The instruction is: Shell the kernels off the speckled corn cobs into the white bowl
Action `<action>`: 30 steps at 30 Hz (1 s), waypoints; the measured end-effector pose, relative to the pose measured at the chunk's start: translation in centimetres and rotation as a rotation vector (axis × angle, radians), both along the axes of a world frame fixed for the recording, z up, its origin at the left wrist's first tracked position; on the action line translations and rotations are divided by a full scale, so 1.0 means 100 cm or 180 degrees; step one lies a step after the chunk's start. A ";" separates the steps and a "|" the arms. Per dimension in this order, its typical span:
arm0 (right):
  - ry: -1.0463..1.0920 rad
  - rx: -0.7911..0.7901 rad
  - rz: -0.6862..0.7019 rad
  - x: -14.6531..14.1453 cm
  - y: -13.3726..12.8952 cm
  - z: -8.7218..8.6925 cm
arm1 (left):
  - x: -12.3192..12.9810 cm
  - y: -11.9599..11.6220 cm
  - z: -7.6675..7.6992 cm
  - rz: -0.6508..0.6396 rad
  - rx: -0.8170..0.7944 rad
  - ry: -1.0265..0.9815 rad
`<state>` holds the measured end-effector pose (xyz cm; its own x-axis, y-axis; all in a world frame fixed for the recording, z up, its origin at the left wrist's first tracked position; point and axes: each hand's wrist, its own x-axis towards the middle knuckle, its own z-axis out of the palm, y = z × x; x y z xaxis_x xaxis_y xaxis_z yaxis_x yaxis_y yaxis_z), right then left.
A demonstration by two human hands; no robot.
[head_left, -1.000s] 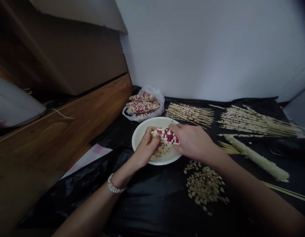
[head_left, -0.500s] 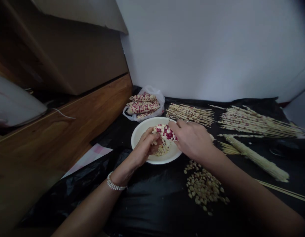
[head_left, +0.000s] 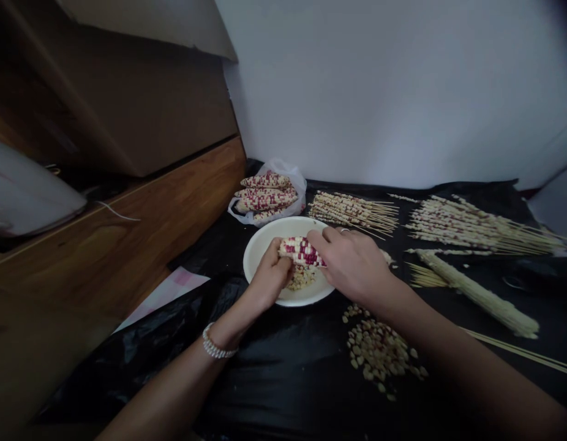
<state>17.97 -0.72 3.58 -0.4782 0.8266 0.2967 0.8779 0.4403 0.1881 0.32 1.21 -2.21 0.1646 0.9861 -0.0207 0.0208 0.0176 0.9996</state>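
Over a white bowl (head_left: 256,248), a corn cob (head_left: 302,250) with purple and cream kernels lies crosswise between my two hands. My left hand (head_left: 272,272) grips its left end, thumb and fingers closed round it. The right end sits in my right hand (head_left: 352,257), whose fingers curl over the top; their tips are partly hidden. Loose kernels (head_left: 302,278) lie in the bottom of the bowl, below the cob. A beaded bracelet (head_left: 215,344) circles my left wrist.
Behind the bowl is a plastic bag of corn cobs (head_left: 267,196). To its right lie two bundles of kernel-threaded sticks (head_left: 343,210) and a bare cob (head_left: 485,294). A kernel pile (head_left: 379,349) rests on the black plastic sheet (head_left: 283,380). A cardboard box (head_left: 173,110) stands at left.
My left hand has closed round the cob's left end, where its fingers were more open underneath. The cob and my right hand have shifted slightly left.
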 end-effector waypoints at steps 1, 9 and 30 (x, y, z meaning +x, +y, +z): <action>0.0081 -0.0058 -0.0002 0.000 -0.001 0.001 | 0.001 0.000 0.000 0.0073 0.0095 0.0019; 0.0148 -0.0078 -0.0160 0.009 0.003 0.001 | -0.001 0.001 0.016 -0.0635 -0.0457 -0.0740; 0.5391 -0.2025 0.0818 0.015 0.037 -0.012 | -0.004 0.006 0.024 -0.1137 -0.1197 -0.1341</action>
